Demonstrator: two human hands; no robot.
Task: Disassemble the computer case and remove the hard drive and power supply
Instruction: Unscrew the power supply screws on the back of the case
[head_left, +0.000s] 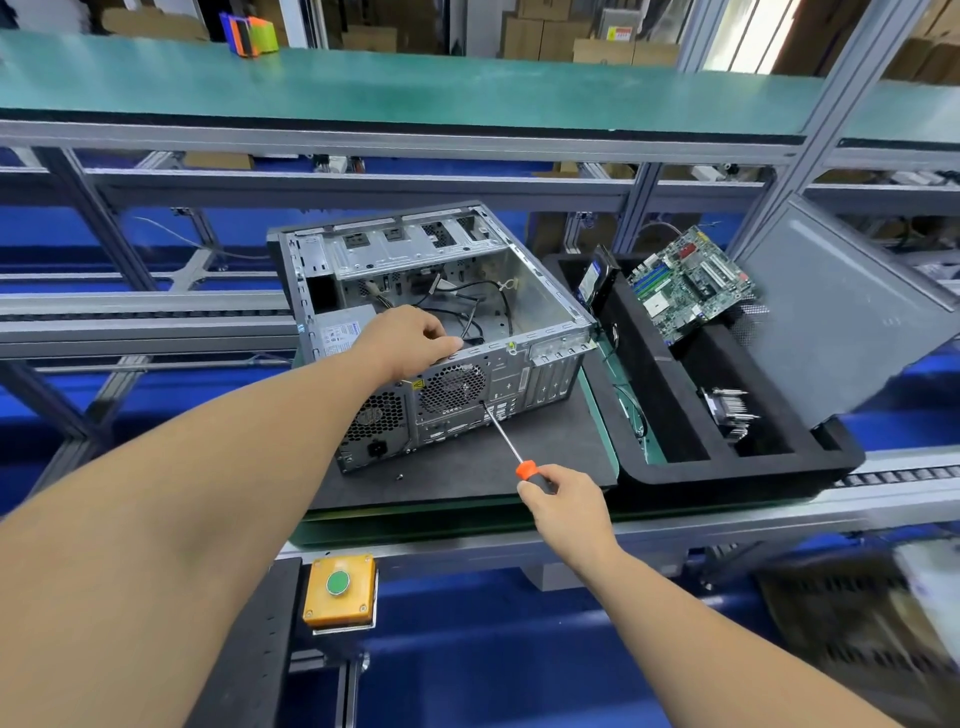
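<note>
Head view. The open grey steel computer case (441, 332) lies on its side on a dark mat (545, 447), rear panel toward the person. The left hand (415, 338) grips the upper rear edge of the case, steadying it. The right hand (566, 501) is wrapped round the orange-and-black handle of a long-shafted screwdriver (506, 441), whose tip meets the rear panel just below the round fan grille (452, 387). The step appears to be loosening a rear-panel screw; it is best done with the shaft in line with the screw and the case held firm against the push. The grey boxed power supply (343, 332) still sits inside the case at the near left corner. One small loose screw (399, 476) lies on the mat.

Just right of the case, a black foam tray (727, 467) holds a green motherboard (691, 283) tilted across its far compartments, what looks like a hard drive (592, 278) standing on edge at its left, and a finned metal heatsink (727, 410).
</note>
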